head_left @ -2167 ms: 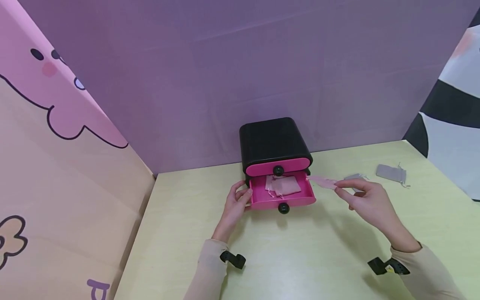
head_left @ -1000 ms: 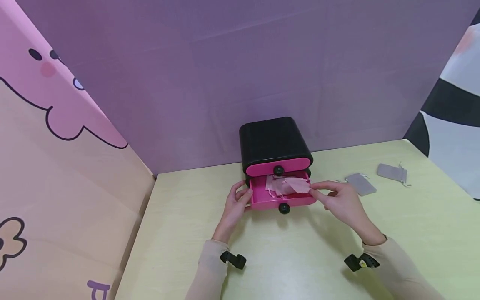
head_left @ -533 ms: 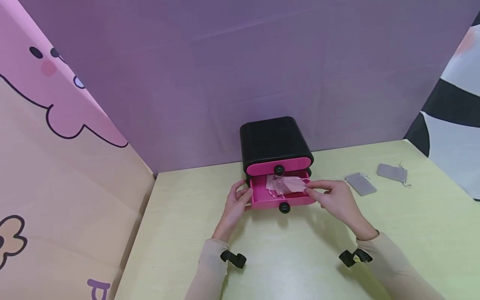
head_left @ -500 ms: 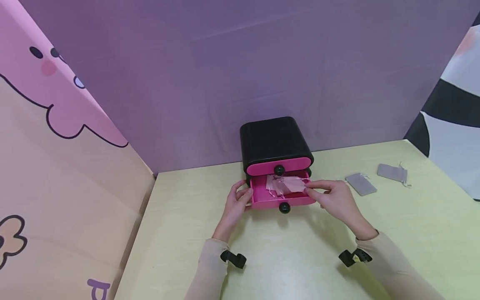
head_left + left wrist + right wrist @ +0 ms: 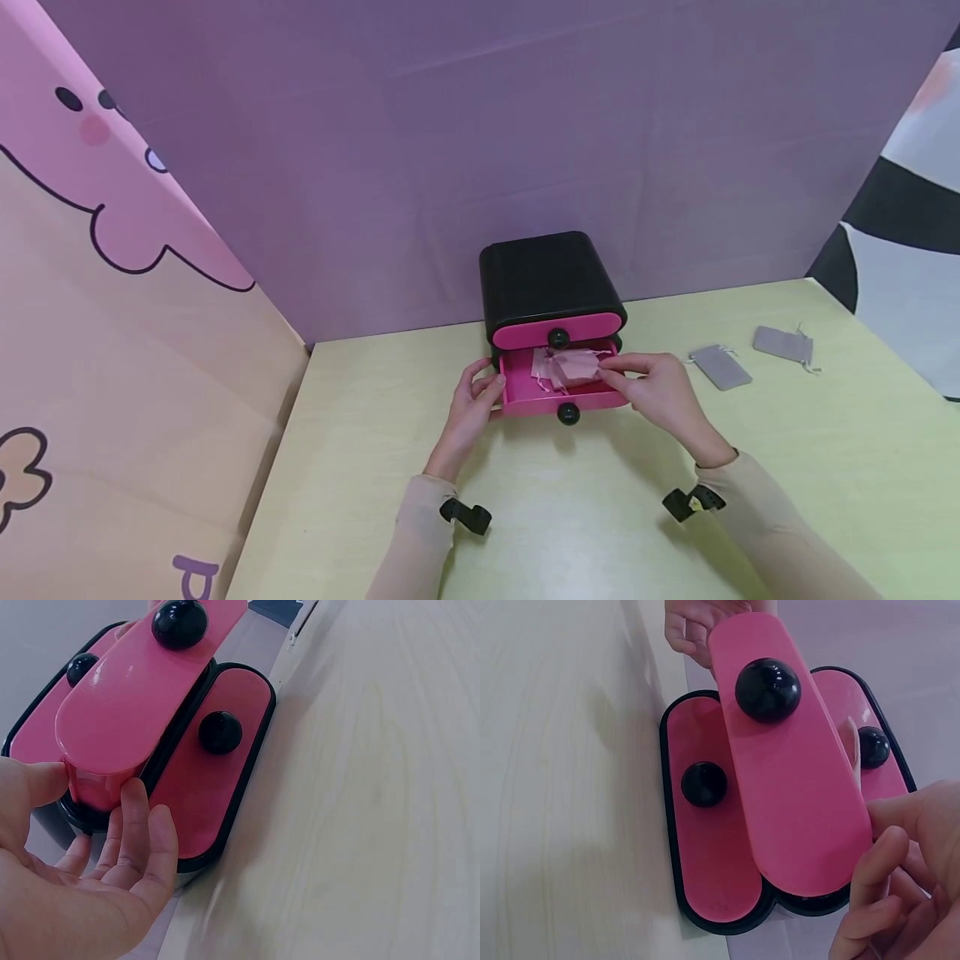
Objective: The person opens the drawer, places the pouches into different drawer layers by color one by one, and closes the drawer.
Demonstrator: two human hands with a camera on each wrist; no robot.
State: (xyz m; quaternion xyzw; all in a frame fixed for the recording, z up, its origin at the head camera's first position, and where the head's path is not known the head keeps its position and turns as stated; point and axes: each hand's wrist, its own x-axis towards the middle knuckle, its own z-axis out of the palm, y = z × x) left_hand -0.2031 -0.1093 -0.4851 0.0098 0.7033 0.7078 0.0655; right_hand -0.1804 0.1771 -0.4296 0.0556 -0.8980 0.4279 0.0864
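Note:
A small black cabinet (image 5: 551, 275) with pink drawers and round black knobs stands on the table; its middle drawer (image 5: 528, 407) is pulled out. My left hand (image 5: 468, 417) holds that drawer by its left side, thumb on the upper edge and fingertips underneath, as the left wrist view shows. My right hand (image 5: 660, 396) is at the drawer's right side, thumb and forefinger pinching the edge of a pink drawstring pouch (image 5: 579, 367) inside the drawer. Beneath and left of it lie other pink pouches (image 5: 539, 367), partly covered. In the right wrist view the drawer front (image 5: 795, 795) hides most of the pouches.
Two grey drawstring pouches, one nearer (image 5: 722, 367) and one farther (image 5: 782, 342), lie on the table to the right of the cabinet. A purple cloth wall (image 5: 420, 167) rises behind the table, and a printed panel (image 5: 135, 350) borders it on the left.
My right hand has carried the pink pouch leftward from beside the drawer into it, over the other pink pouches. My left hand keeps its hold on the drawer's left side.

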